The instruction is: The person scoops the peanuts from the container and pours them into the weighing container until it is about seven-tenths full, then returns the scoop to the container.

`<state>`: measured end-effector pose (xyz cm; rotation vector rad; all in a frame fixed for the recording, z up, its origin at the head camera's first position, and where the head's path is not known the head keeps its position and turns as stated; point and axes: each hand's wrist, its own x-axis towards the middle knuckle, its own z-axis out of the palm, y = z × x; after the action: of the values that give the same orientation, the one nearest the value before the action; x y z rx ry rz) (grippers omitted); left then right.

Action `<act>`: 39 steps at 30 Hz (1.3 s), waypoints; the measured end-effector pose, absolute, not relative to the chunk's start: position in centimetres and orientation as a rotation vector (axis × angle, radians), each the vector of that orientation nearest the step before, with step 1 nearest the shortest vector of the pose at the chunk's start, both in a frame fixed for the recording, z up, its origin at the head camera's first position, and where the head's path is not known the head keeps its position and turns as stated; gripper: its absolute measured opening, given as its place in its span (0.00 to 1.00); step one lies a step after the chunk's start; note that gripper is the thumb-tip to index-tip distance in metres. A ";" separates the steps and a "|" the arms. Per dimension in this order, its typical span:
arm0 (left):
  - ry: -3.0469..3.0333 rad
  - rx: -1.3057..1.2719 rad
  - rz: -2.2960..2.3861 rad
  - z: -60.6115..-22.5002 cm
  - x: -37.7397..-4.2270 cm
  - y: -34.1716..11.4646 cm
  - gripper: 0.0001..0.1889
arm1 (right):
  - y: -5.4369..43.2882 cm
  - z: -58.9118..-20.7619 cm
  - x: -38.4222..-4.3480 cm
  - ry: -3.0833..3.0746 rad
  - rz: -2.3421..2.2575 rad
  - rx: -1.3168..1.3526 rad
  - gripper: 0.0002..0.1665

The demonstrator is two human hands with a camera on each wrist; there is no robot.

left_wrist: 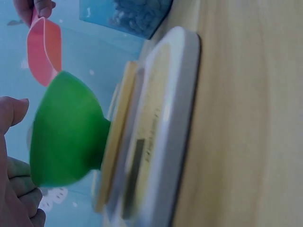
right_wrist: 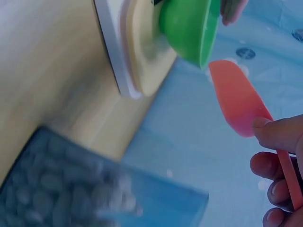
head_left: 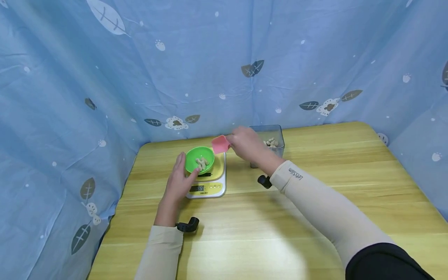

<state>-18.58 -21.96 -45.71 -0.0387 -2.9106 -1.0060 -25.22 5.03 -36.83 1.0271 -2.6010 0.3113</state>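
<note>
A green bowl (head_left: 190, 160) holding several peanuts (head_left: 202, 162) stands on a yellow-and-white kitchen scale (head_left: 218, 186). My left hand (head_left: 177, 182) is at the bowl's left side, with thumb and fingers spread about it; the left wrist view shows the thumb apart from the rim and the fingers partly behind the bowl (left_wrist: 71, 137). My right hand (head_left: 246, 144) grips the handle of a pink scoop (head_left: 220, 144), thumb pressed near its base in the right wrist view. The scoop (right_wrist: 236, 97) is tilted beside the bowl's right rim. Its inside is hidden from the head view.
A clear plastic container (head_left: 267, 128) with more peanuts (head_left: 271, 143) stands behind my right forearm, near the table's back edge. Lit digits show on the scale's display (head_left: 197, 188). A blue patterned curtain (head_left: 217, 70) hangs behind the wooden table (head_left: 245, 233).
</note>
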 end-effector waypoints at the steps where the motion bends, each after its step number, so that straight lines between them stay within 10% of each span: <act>1: -2.902 -0.051 -1.003 -45.5 -18.7 -21.7 0.46 | 5.5 -36.7 -25.3 -2.596 0.314 1.020 0.08; 39: -2.816 -0.604 -1.149 -43.0 -24.7 -5.6 0.32 | 18.9 -35.3 -26.0 -2.624 0.123 0.873 0.03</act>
<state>-24.72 -5.55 -43.00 -0.6042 -2.8164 -1.1488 -25.99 18.86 -35.35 0.8727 -2.6237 0.1227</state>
